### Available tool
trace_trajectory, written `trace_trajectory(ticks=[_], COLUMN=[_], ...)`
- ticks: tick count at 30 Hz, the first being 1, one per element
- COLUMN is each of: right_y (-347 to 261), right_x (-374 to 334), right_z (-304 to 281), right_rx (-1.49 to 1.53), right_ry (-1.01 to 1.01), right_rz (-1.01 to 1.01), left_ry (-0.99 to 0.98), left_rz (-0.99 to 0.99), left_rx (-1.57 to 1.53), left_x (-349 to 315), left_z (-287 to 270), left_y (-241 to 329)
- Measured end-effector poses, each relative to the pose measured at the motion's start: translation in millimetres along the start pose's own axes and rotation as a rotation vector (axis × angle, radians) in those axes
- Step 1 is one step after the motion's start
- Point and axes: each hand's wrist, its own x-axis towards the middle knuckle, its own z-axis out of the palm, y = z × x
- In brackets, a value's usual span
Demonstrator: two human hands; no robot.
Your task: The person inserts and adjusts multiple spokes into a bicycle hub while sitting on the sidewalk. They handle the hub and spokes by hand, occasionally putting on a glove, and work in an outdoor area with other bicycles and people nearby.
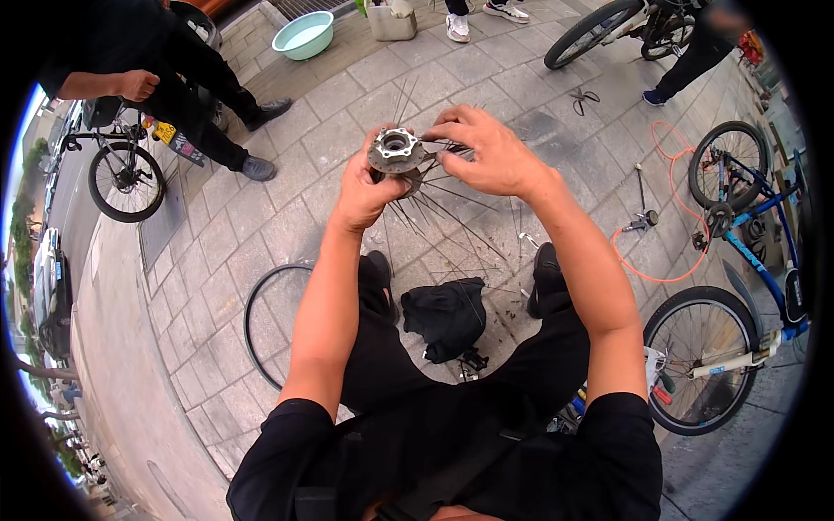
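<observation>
**Hub and Spokes: Handling**

My left hand (363, 187) grips the metal wheel hub (396, 150) from below, at chest height. My right hand's fingers (447, 132) pinch a thin spoke (452, 195) at the flange. Hub: probably heavy, rigid. Spokes: springy; hold near the flange.

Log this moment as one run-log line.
left hand: holds hub | right hand: pinches spokes at hub | ground: rim, black cloth
</observation>
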Motion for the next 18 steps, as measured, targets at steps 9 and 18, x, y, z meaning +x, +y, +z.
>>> trace_trajectory(ticks=[9, 18], right_y=[-12.6, 24.6], right_x=[6.5, 5.9], right_z=[-23.6, -15.0], right_rx=[-0.112, -0.642], right_ry=[-0.360, -0.150], right_rz=[0.101, -0.128], left_ry=[-0.052, -0.061], left_rz=[-0.073, -0.211], left_rx=[0.114, 0.011], left_x=[-4.0, 5.1], left_z=[-6.3, 5.0], left_y=[-13.6, -11.4])
